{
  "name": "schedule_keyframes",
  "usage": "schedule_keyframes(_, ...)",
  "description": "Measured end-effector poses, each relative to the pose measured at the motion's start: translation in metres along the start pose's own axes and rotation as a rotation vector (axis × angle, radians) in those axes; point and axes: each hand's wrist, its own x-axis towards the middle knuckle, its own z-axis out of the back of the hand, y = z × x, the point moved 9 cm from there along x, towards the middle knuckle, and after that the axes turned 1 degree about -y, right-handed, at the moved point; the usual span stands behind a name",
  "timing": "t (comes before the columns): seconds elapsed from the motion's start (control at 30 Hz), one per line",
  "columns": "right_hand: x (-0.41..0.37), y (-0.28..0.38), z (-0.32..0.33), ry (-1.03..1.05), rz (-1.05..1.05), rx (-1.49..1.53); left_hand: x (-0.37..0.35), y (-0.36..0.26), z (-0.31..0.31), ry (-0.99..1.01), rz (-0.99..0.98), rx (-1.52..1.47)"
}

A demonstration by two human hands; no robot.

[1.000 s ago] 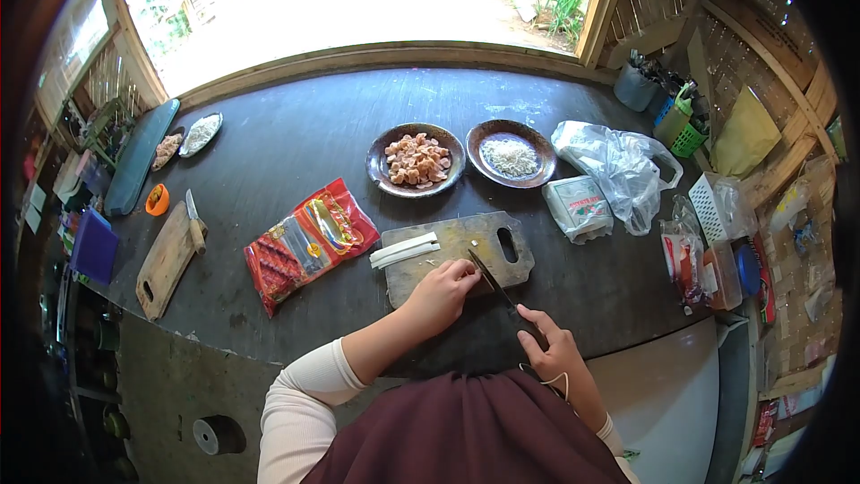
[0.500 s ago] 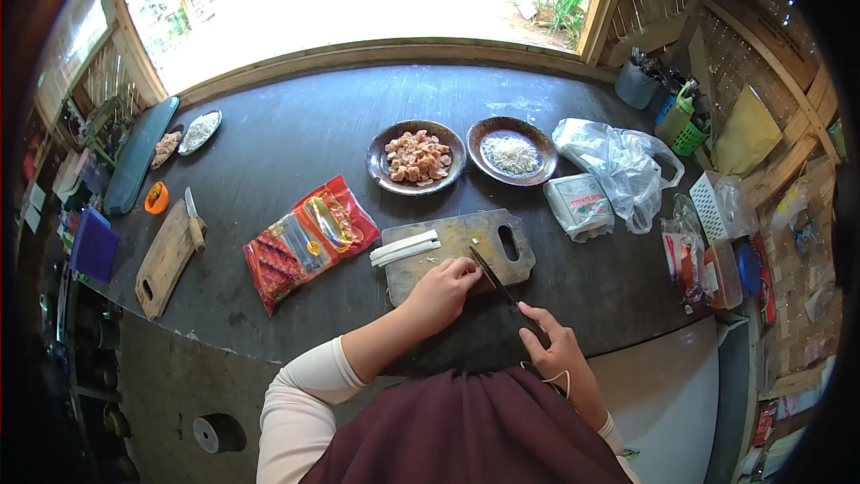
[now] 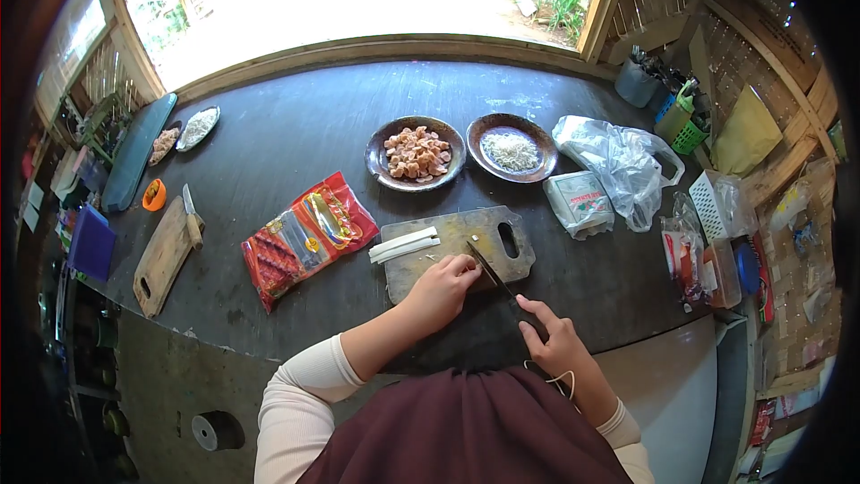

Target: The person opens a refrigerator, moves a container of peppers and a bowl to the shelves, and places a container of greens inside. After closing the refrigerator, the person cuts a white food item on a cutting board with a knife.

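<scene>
My right hand (image 3: 557,342) grips the dark handle of a knife (image 3: 490,270), whose blade slants over the wooden cutting board (image 3: 461,222). On that board my left hand (image 3: 442,289) rests with its fingers curled together, close beside the blade. Whatever those fingers hold is hidden under them. Long white strips (image 3: 405,246) lie at the board's left side, with their left ends at its edge. A small white piece (image 3: 474,237) sits near the knife tip, and tiny bits are scattered by my left knuckles.
Behind the board stand a bowl of pinkish-brown slices (image 3: 400,181) and a bowl of white shreds (image 3: 513,175). A red food packet (image 3: 309,237) lies left, before a second board (image 3: 166,260) with another knife (image 3: 192,215). Plastic bags (image 3: 618,166) lie right.
My right hand and the knife have shifted very slightly. The left hand stays almost still on the board, and the view has tilted a little.
</scene>
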Motion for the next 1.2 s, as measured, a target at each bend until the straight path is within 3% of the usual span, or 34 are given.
schedule_keyframes(0.4,-0.014,-0.015,0.002,-0.018,-0.031,0.006,0.0,0.0,0.0,0.003,-0.002,0.008)
schedule_keyframes(0.5,-0.019,-0.008,0.006,-0.082,0.09,-0.002,-0.001,-0.001,-0.001,0.006,0.001,0.014)
schedule_keyframes(0.6,-0.025,-0.019,0.004,-0.043,-0.013,0.035,-0.001,0.0,0.0,0.002,0.001,0.014)
schedule_keyframes(0.7,-0.029,-0.01,0.009,-0.108,0.111,0.05,-0.001,0.0,-0.001,0.006,0.005,0.012)
schedule_keyframes(0.77,-0.034,-0.018,0.009,-0.008,-0.132,0.035,-0.001,0.0,-0.001,0.012,0.009,0.013)
schedule_keyframes(1.1,-0.043,-0.016,0.016,-0.001,-0.086,0.038,0.0,0.001,-0.001,0.029,0.004,0.003)
schedule_keyframes(1.2,-0.036,-0.026,0.008,0.049,-0.21,0.055,-0.001,0.001,0.0,0.028,0.004,0.003)
